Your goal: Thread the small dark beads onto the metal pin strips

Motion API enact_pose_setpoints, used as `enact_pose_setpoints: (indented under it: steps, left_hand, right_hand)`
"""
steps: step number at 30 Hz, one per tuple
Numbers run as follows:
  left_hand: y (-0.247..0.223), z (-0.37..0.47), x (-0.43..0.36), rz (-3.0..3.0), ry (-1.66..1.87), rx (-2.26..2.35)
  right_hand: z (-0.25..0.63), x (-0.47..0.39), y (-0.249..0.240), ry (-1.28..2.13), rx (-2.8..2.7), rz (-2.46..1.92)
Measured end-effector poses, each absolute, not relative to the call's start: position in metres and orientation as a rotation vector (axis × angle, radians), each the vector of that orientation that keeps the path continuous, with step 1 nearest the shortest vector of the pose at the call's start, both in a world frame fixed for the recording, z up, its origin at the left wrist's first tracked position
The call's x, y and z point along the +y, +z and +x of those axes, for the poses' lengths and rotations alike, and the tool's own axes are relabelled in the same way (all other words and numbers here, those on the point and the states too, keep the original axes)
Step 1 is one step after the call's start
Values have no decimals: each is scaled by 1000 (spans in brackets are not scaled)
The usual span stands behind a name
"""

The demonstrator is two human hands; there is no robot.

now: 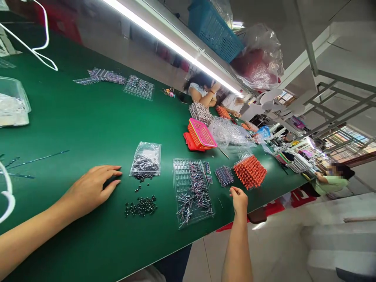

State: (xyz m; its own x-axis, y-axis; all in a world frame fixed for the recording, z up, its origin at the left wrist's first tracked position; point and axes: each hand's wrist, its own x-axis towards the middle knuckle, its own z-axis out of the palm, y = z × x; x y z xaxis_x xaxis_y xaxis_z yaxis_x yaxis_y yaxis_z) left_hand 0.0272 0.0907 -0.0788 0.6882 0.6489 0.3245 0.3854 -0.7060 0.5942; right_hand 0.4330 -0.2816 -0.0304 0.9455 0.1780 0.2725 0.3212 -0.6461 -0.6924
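Note:
My left hand [93, 188] rests on the green table, its thumb and fingers apart around a dark patch that looks like shadow. Just right of it lies a clear plastic bag [146, 158] of small dark pieces, with shiny black beads [141, 206] in a loose heap below. My right hand [239, 199] is closed in a pinch near the table's front edge; whatever is between its fingertips is too small to tell. Left of that hand is a clear compartment tray [183, 178] partly covered by dark, thin-stemmed pieces [201, 186]. A small dark patterned stack [224, 176] sits above the fingertips.
Beside my right hand stands an orange stack [250, 171]. Red and pink baskets [202, 135] are farther back. A clear tub [13, 102] is at far left, with white cable [7, 192] nearby. Other people [202, 92] sit along the table under a long lamp [164, 35].

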Motion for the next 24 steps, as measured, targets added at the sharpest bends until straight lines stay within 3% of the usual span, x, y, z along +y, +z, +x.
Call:
enact_pose_setpoints:
  steps: [14, 24]
  left_hand:
    - [-65, 25, 90, 2436, 528, 851]
    - [-78, 20, 93, 2452, 550, 832]
  right_hand:
    - [469, -263, -20, -222, -894, -2648]
    - [501, -195, 13, 93, -1407, -2950]
